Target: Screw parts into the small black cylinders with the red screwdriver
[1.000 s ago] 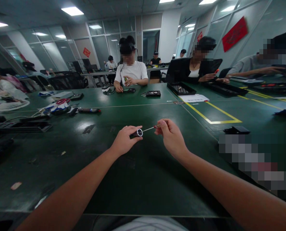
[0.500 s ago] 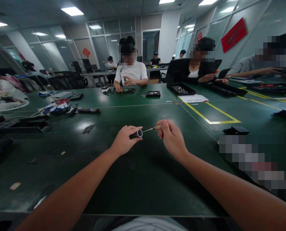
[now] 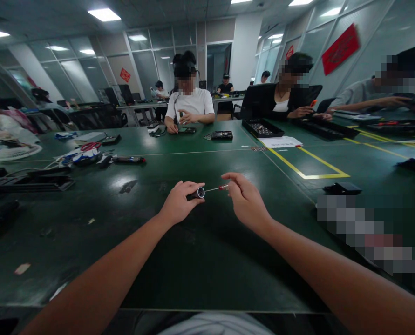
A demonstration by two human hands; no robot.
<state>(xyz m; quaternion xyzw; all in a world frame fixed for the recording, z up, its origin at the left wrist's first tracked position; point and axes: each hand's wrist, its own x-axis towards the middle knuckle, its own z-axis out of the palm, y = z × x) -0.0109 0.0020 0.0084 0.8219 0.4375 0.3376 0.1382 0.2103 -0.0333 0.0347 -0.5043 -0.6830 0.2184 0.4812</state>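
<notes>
My left hand (image 3: 181, 201) is wrapped round a short dark cylinder (image 3: 200, 192), whose round, silver-rimmed end faces right. Between the hands is a thin screwdriver (image 3: 223, 187) with a red and clear handle, its shaft pointing left and its tip at the cylinder's open end. The handle is gripped by my right hand (image 3: 246, 200), with the index finger raised and stretched out to the left. Whether the tip is inside the cylinder cannot be made out. Both hands are above the green table (image 3: 207, 260).
A pen-like tool (image 3: 129, 160) and red-handled scissors (image 3: 90, 146) lie at the left among cables. Across the table are a black device (image 3: 221, 135) and a black tray (image 3: 262, 129). A person in white (image 3: 190, 104) sits opposite. A black box (image 3: 342, 188) lies at the right.
My right index finger has lifted and straightened away from the screwdriver handle. My left hand with the cylinder, and the screwdriver, have shifted slightly left.
</notes>
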